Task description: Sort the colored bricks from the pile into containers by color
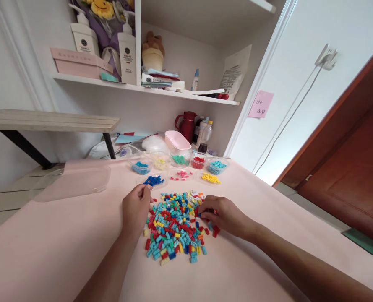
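Note:
A loose pile of small toy bricks (173, 226) in mixed colours lies on the pink tabletop. My left hand (137, 207) is at the pile's upper left, just in front of the container of dark blue bricks (154, 180). Its thumb and fingers are pinched together, and whatever they hold is hidden. At the right edge of the pile, my right hand (220, 213) has its fingers curled down among the bricks. A dark blue brick (199, 215) shows at its fingertips.
Behind the pile, clear containers hold sorted bricks: blue (141, 168), green (180, 160), red (198, 162), turquoise (217, 167), pink (183, 175) and yellow (210, 178). A clear lid (73, 182) lies at left. Farther back are a pink tub (177, 140) and a red jug (187, 126).

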Motion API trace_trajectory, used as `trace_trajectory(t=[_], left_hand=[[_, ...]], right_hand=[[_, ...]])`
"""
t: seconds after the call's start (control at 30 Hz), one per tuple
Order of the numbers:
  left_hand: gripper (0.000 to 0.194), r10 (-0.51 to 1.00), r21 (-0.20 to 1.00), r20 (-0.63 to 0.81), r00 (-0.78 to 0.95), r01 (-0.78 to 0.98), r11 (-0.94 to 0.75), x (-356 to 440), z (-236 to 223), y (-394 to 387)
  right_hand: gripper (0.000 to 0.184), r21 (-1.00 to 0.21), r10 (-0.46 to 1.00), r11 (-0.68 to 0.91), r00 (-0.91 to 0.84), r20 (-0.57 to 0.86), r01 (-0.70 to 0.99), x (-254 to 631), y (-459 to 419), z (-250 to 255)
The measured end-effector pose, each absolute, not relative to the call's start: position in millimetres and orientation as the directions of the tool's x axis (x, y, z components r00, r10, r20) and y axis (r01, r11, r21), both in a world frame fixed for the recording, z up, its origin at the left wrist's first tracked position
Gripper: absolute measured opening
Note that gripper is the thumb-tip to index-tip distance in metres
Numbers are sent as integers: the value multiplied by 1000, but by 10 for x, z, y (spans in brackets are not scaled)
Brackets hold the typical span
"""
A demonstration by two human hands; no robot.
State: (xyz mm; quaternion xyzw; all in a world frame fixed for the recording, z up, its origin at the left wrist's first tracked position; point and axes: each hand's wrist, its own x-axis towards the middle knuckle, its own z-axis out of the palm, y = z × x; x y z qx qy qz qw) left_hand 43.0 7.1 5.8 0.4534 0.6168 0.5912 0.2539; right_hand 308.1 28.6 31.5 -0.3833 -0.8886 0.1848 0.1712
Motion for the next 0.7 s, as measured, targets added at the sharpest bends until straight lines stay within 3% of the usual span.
trace_trajectory(t=[0.27,0.5,0.7], left_hand=[[25,822,962,245,-514,231,-143,436,53,72],[33,720,967,255,-646,189,-173,369,70,41],[31,737,973,231,-635,157,-169,355,52,45]], right_hand=[[16,-658,815,492,-567,118,571,2931,430,496],[10,-609,765,597,-598,237,522,2099,870,577],[13,-606,777,604,-551,303,518,1572,1236,525]])
